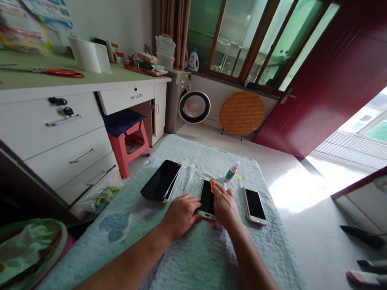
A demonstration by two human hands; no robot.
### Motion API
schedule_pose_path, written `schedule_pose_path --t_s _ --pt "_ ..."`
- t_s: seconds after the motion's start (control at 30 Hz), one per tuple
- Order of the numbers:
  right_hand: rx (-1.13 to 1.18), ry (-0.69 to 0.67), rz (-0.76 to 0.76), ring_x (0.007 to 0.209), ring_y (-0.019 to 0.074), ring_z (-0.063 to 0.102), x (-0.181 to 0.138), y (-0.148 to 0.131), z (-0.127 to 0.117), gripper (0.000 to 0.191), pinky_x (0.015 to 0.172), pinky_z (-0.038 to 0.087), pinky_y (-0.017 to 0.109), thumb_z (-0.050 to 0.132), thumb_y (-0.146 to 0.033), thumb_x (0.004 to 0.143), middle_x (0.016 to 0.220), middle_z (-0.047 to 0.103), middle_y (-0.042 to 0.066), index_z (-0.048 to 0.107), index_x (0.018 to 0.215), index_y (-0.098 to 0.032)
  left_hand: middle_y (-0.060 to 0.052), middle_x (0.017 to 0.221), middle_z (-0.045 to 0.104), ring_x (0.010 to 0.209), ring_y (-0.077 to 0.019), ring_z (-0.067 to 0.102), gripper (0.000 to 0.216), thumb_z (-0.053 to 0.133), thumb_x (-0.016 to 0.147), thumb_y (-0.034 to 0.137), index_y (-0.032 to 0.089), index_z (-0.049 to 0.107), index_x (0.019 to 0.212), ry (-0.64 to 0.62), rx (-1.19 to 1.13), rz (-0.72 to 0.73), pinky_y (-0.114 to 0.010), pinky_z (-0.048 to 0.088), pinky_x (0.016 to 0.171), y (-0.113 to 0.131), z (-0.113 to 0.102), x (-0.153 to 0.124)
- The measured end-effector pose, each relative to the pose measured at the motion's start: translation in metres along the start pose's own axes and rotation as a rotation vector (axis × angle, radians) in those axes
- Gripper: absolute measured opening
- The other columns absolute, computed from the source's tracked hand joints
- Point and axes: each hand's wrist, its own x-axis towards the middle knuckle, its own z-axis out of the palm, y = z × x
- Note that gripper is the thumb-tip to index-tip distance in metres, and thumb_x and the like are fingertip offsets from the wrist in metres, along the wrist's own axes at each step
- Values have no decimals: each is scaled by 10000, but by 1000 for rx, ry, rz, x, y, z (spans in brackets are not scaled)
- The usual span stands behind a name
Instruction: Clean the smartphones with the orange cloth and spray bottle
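A white-framed smartphone (207, 199) with a dark screen lies face up on the cloth-covered table. My left hand (181, 214) grips its lower left edge, fingers curled. Pressed on the upper right of the screen is an orange cloth (212, 186), mostly hidden under the fingers of my right hand (225, 205). Behind that hand stands a small spray bottle (232, 172) with a clear cap. To the right lies another white smartphone (254, 206). A stack of black phones or tablets (162, 180) rests on the left, with a lighter device partly showing underneath.
The light blue quilted cloth (185, 268) covers the table. On the left are a desk with drawers (71, 132), a red stool (127, 142) and a waste bin (61, 237). A washing machine (174, 104) with its door open and a round wooden board (242, 113) stand beyond.
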Motion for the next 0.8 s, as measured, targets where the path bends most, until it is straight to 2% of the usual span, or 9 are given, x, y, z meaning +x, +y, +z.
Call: schedule_pose_path --t_s 0.13,0.27,0.37,0.43,0.53,0.67,0.8 --pt "32 -54 -99 1048 174 572 -6 -12 -4 403 922 362 283 354 -118 930 1332 576 45 630 1199 -238 -45 1005 691 994 -248 615 254 631 863 408 240 644 1054 -5 -37 -64 -357 467 882 0 0 0" --pt "107 -117 -219 1001 162 585 -16 -25 -13 381 873 379 280 384 -120 934 1295 607 24 650 1161 -270 -62 1185 647 1098 -254 590 477 665 837 388 247 508 1265 58 -115 -98 -388 457 945 -3 5 0" --pt "172 -192 -295 985 156 585 -25 -30 -23 386 865 382 282 424 -104 900 1280 615 29 644 1178 -258 -89 1311 581 1175 -255 553 594 674 835 367 226 427 1356 101 -134 -97 -403 428 1010 -5 8 0" --pt "191 -233 -306 987 158 579 -29 -29 -29 381 875 383 282 446 -92 873 1242 630 29 665 1138 -255 -96 1336 571 1171 -259 554 643 682 832 369 209 404 1389 84 -124 -93 -410 426 1015 -5 8 0" --pt "186 -270 -278 953 157 576 -33 -20 -35 310 846 394 270 473 -100 854 1102 661 17 711 974 -258 -75 1247 640 1114 -254 583 576 682 834 387 213 487 1348 18 -113 -76 -402 453 978 -4 5 1" --pt "193 -304 -204 886 141 580 -33 -6 -41 278 805 403 246 470 -100 844 945 650 23 714 821 -229 -54 1266 643 1138 -251 568 349 696 827 357 224 665 1148 -19 -101 -44 -395 445 996 -5 2 1" --pt "206 -334 -172 851 125 587 -31 0 -47 311 792 408 227 441 -66 825 902 645 30 713 768 -205 -54 1279 639 1138 -243 569 322 712 817 303 212 686 1124 -10 -99 -44 -393 445 1003 -6 3 1"
